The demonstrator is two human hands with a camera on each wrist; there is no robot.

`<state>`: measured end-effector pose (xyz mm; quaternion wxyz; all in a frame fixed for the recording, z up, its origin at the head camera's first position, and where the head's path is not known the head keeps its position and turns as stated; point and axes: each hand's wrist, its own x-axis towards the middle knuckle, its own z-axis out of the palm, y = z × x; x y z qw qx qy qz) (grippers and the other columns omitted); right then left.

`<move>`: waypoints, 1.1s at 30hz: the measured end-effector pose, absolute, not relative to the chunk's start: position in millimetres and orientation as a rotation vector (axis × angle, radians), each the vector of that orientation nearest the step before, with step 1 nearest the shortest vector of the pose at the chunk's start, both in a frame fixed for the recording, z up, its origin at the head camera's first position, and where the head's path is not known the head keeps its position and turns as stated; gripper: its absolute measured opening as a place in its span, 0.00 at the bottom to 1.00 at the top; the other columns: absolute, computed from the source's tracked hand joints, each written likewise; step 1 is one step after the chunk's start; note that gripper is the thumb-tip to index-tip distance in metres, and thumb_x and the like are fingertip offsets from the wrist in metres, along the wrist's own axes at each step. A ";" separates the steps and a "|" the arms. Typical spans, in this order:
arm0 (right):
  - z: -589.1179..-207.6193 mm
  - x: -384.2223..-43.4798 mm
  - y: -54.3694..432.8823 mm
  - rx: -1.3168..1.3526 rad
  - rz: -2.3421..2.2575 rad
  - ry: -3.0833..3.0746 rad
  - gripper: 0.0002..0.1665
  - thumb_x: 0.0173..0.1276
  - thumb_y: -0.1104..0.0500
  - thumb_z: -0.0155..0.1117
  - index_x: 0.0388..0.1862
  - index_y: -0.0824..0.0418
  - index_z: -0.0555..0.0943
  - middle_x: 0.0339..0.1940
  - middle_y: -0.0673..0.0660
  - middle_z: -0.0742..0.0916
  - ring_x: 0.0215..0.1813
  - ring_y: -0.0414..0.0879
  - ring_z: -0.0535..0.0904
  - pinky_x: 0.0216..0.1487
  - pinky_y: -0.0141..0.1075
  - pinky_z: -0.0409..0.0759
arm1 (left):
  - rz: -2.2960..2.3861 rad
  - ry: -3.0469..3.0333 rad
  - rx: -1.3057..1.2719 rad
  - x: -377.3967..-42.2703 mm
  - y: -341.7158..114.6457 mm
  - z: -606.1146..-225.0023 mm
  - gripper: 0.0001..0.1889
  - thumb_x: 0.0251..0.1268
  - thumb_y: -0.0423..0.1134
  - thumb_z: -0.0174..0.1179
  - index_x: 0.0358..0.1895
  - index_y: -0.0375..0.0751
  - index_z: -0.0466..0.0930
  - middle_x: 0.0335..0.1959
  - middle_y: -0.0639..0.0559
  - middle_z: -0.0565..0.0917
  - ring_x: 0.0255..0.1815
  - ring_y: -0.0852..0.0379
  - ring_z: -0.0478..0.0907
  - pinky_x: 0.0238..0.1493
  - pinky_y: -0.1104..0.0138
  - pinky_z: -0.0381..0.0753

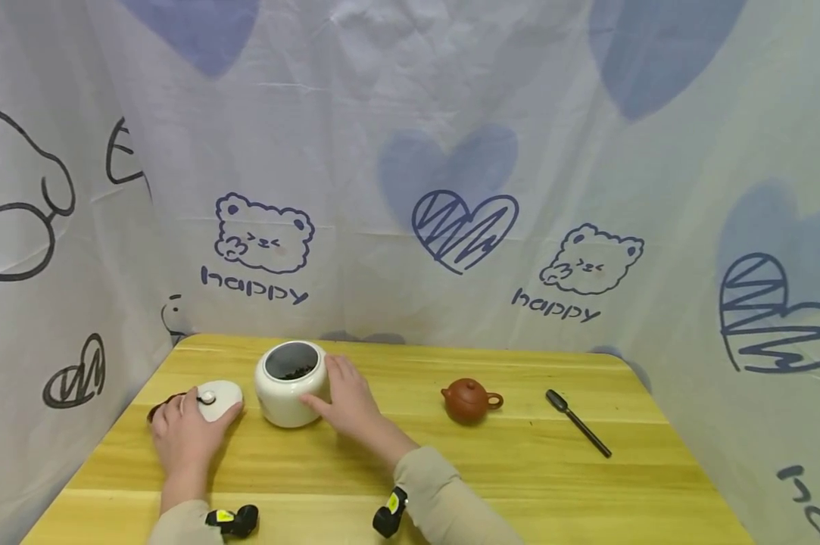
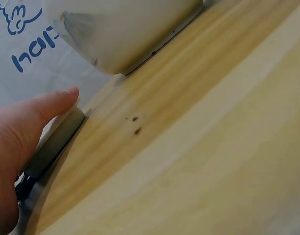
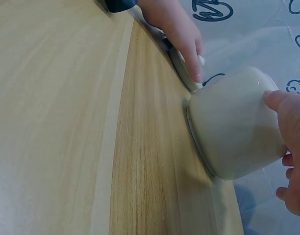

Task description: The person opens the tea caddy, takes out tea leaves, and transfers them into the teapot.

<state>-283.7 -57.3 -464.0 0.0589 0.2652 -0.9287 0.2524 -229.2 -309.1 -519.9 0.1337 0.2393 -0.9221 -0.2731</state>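
Observation:
A round white lid with a small knob and a dark cord lies at the table's left side. My left hand holds it, the thumb at its edge and the fingers across its far left part. Just right of it stands a white ceramic jar, upright and uncovered, with dark loose leaves inside. My right hand grips the jar's right side, thumb on the near wall and fingers round the far side. In the right wrist view the thumb presses against the jar wall.
A small reddish-brown teapot stands right of the middle, its spout to the left. Further right lies a dark slim-handled scoop or brush. A few dark crumbs dot the wooden table. A printed curtain encloses the back and sides.

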 end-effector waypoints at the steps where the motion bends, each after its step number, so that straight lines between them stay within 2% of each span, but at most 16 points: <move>1: -464.2 -283.6 -57.3 0.804 0.756 -2.811 0.47 0.68 0.35 0.58 0.75 0.62 0.60 0.74 0.58 0.69 0.78 0.53 0.60 0.78 0.48 0.61 | -0.787 -2.686 0.696 -229.9 -309.0 -520.2 0.55 0.55 0.69 0.60 0.73 0.30 0.53 0.69 0.22 0.55 0.72 0.26 0.44 0.74 0.38 0.42; 8: -465.3 -282.6 -56.4 0.802 0.737 -2.800 0.47 0.68 0.35 0.58 0.75 0.62 0.60 0.74 0.58 0.70 0.77 0.53 0.62 0.78 0.46 0.62 | -0.779 -2.722 0.684 -230.7 -309.7 -521.6 0.59 0.49 0.69 0.65 0.74 0.30 0.51 0.69 0.19 0.53 0.71 0.24 0.44 0.73 0.35 0.40; 13: -465.8 -281.9 -56.4 0.804 0.737 -2.808 0.47 0.68 0.35 0.57 0.75 0.62 0.59 0.74 0.58 0.70 0.77 0.53 0.61 0.78 0.47 0.61 | -0.743 -2.710 0.677 -230.1 -311.7 -523.9 0.57 0.47 0.66 0.68 0.73 0.30 0.54 0.68 0.20 0.57 0.70 0.25 0.48 0.71 0.36 0.46; 21: -467.7 -282.8 -56.1 0.799 0.743 -2.822 0.47 0.69 0.35 0.57 0.76 0.60 0.59 0.75 0.57 0.69 0.78 0.51 0.60 0.79 0.45 0.60 | -0.753 -2.664 0.712 -230.7 -312.7 -524.3 0.56 0.44 0.68 0.68 0.71 0.33 0.59 0.66 0.24 0.60 0.68 0.27 0.51 0.68 0.36 0.49; 33: -467.7 -286.0 -55.0 0.797 0.741 -2.814 0.45 0.69 0.35 0.55 0.76 0.59 0.59 0.75 0.56 0.69 0.79 0.51 0.59 0.79 0.46 0.59 | -0.826 -2.543 0.769 -229.0 -307.0 -513.9 0.56 0.45 0.70 0.66 0.73 0.38 0.57 0.68 0.28 0.59 0.68 0.30 0.51 0.69 0.37 0.49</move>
